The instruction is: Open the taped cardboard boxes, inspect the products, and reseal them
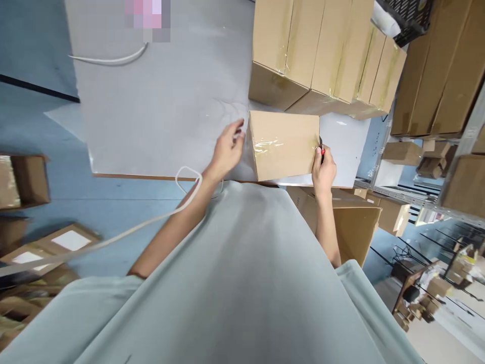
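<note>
A closed cardboard box point(286, 144) lies on the grey-white tabletop in front of me, clear tape running across its top from the left side. My left hand point(228, 150) hovers just left of this box, fingers bent and apart, with nothing in it. At the box's right end, my right hand point(325, 169) is closed around a small black tool with a red part point(322, 150). Most of that tool is hidden by the fingers, so its exact kind is unclear. Those fingers are at or against the box's right edge.
A row of taped cardboard boxes point(303, 45) stands behind the box on the table point(162, 111). White cable point(151, 221) loops past my left forearm. An opened carton point(356, 230) is below the table at right. Shelving with boxes point(401, 151) rises farther right; more cartons point(70, 240) sit lower left.
</note>
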A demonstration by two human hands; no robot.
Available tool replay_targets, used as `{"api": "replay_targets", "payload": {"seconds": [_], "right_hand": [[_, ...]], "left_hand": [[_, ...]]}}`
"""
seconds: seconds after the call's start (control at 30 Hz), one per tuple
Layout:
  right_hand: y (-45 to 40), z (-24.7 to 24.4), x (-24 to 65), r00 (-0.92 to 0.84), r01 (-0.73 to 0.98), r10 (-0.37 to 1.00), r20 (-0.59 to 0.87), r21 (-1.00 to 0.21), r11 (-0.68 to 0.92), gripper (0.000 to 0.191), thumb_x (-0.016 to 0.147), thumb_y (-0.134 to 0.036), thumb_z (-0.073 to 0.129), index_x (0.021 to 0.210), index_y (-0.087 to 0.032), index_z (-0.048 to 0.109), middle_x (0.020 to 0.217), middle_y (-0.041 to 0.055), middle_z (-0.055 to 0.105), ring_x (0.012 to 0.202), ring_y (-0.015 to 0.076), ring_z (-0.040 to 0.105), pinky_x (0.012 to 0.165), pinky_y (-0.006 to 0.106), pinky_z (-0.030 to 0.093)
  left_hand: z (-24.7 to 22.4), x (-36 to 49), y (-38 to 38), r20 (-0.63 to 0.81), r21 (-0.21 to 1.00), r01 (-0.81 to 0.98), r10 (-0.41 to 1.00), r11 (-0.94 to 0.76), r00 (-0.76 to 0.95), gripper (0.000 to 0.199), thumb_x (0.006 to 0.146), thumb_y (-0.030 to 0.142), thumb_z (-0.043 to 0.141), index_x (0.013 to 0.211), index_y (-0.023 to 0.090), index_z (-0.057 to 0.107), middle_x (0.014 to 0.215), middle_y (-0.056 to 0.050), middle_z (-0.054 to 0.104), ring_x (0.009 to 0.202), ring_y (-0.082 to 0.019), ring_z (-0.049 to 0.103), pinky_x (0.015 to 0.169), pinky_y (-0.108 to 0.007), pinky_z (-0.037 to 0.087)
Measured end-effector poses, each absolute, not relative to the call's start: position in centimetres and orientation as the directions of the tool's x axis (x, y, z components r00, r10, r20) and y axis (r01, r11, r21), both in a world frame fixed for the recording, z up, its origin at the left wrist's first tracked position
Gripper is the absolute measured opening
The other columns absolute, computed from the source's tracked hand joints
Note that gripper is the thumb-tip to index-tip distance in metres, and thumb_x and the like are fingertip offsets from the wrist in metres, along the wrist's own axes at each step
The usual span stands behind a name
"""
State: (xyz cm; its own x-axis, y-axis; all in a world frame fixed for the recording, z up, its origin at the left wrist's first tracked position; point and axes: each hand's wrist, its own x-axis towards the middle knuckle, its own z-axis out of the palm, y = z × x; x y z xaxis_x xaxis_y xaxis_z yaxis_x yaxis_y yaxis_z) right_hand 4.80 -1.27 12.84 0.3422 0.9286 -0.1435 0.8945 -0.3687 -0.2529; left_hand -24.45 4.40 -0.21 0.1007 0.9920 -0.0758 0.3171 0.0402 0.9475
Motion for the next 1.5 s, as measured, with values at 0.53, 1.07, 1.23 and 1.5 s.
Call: {"api": "replay_targets", "payload": {"seconds": [0.53,1.07,1.23,1.5], "right_hand": [[-5.4,18.7,-7.3,0.103,0.677,0.951,-0.292,-0.680,-0.282,0.036,0.120,-0.057,0.055,0.134,-0.028,0.071,0.106,0.0048,0.084,0.082,0.0222,0.079,0.082,0.033,0.062],[-2.7,21.9,-10.1,0.108,0.816,0.903,-0.416,-0.481,-0.320,0.028,0.122,-0.039,0.054,0.107,-0.025,0.074,0.083,0.0024,0.077,0.078,0.0227,0.075,0.081,0.029,0.052],[-4.1,21.7,-11.4,0.096,0.899,0.885,-0.456,-0.343,-0.273,0.025,0.120,-0.030,0.052,0.114,-0.025,0.076,0.091,0.0068,0.081,0.087,0.0269,0.077,0.083,0.032,0.051],[-5.6,21.0,-12.6,0.176,0.908,0.872,-0.456,-0.267,-0.322,0.027,0.123,-0.031,0.048,0.133,-0.024,0.072,0.099,0.0089,0.083,0.087,0.0277,0.077,0.082,0.032,0.049]], "left_hand": [[8.7,-26.0,8.3,-0.083,0.992,0.111,0.965,0.057,0.249,0.049,0.088,0.060,0.088,0.132,0.037,0.087,0.138,-0.008,0.080,0.131,-0.039,0.077,0.106,-0.062,0.073],[7.5,-24.8,8.0,-0.028,0.983,0.182,0.975,-0.013,0.220,0.075,0.095,0.084,0.076,0.139,0.024,0.081,0.138,-0.006,0.081,0.124,-0.026,0.077,0.118,-0.055,0.064],[7.7,-24.5,7.6,-0.075,0.973,0.231,0.965,0.015,0.253,0.085,0.096,0.093,0.063,0.147,0.027,0.073,0.148,-0.005,0.077,0.139,-0.030,0.070,0.121,-0.067,0.058],[8.0,-25.0,7.6,-0.096,0.976,0.214,0.953,0.034,0.286,0.088,0.092,0.096,0.063,0.151,0.032,0.074,0.148,-0.008,0.075,0.148,-0.038,0.067,0.114,-0.063,0.060]]}}
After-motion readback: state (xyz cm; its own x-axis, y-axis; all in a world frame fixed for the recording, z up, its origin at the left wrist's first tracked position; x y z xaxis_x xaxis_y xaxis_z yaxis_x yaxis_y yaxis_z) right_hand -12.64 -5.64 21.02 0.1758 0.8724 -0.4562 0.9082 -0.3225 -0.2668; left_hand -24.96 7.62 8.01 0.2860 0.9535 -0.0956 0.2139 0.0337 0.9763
